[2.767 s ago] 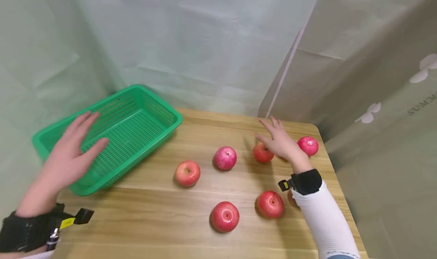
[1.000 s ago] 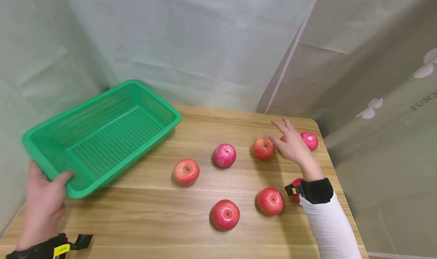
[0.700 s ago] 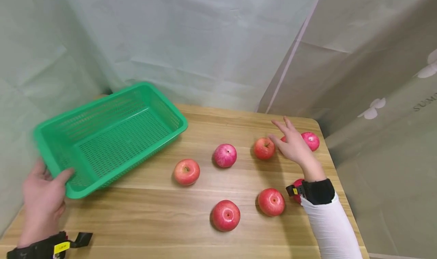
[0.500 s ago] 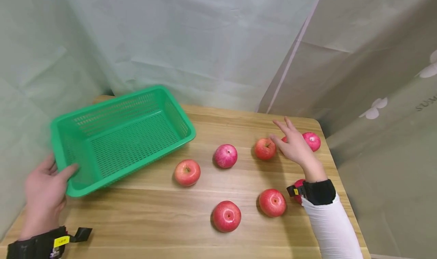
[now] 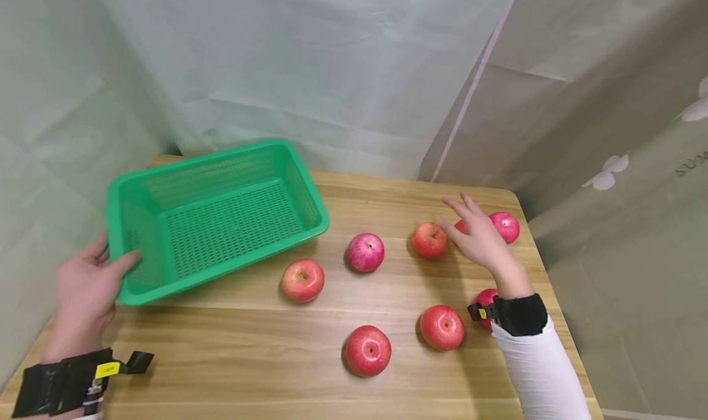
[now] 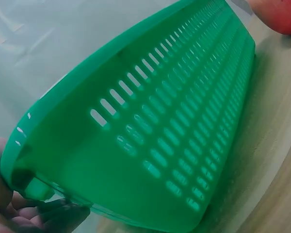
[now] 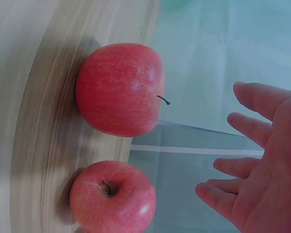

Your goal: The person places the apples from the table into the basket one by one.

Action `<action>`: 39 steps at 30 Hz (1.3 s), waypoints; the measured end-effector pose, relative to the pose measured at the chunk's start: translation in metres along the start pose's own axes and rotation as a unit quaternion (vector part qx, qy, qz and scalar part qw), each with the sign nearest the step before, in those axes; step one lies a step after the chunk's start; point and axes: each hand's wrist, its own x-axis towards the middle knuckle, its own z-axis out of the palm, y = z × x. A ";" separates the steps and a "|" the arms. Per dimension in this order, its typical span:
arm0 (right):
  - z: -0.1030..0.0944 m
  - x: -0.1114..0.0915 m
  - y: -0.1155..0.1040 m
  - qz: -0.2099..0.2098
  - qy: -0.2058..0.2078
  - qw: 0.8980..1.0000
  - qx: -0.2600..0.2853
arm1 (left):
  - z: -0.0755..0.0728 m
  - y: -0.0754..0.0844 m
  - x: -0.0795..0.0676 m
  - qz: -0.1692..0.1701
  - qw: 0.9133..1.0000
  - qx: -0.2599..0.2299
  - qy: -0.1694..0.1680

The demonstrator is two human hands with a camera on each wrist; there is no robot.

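Note:
My left hand [image 5: 88,285] grips the near-left end of a green plastic basket [image 5: 218,272], thumb over the rim and fingers underneath. In the left wrist view the slotted side wall of the basket [image 6: 174,121] fills most of the picture, with fingers [image 6: 63,216] curled below its rim. My right hand [image 5: 478,238] hovers over the apples at the right, fingers spread and holding nothing. Just left of it sits a red apple [image 5: 429,240]; another apple [image 5: 461,226] is partly hidden behind the hand. The right wrist view shows two apples [image 7: 121,90] beside the hand, apart from it.
Several more apples lie on the wooden table [image 5: 249,358]: a pale red apple [image 5: 303,280] close to the basket, a pink apple [image 5: 365,253], a front apple [image 5: 368,351], and others at the right. Pale sheeting [image 5: 332,69] hangs behind and beside the table.
My left hand took hold of the basket's near-left end, and the basket has moved rightward and turned. My right hand shifted slightly right earlier and now stays nearly still above the apples.

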 end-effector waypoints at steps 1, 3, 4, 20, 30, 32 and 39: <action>0.000 0.000 0.000 -0.001 -0.001 1.000 0.001 | 0.001 0.001 0.002 0.003 1.000 0.022 -0.003; 0.000 -0.001 0.001 -0.003 -0.003 1.000 0.000 | 0.003 0.003 0.006 0.011 0.998 0.056 -0.011; 0.000 -0.001 0.001 -0.005 -0.005 1.000 0.000 | 0.005 0.004 0.009 0.017 0.996 0.082 -0.014; 0.000 -0.004 -0.001 -0.007 -0.016 1.000 0.005 | 0.050 0.022 0.046 0.067 0.966 0.231 -0.093; 0.004 -0.004 0.000 -0.010 -0.014 1.000 0.003 | 0.078 0.030 0.061 0.086 0.959 0.251 -0.098; 0.005 -0.005 0.001 -0.011 -0.015 1.000 0.003 | 0.082 0.031 0.063 0.092 0.957 0.254 -0.102; 0.007 -0.009 0.001 -0.013 -0.017 1.000 0.004 | 0.091 0.035 0.069 0.109 0.950 0.269 -0.117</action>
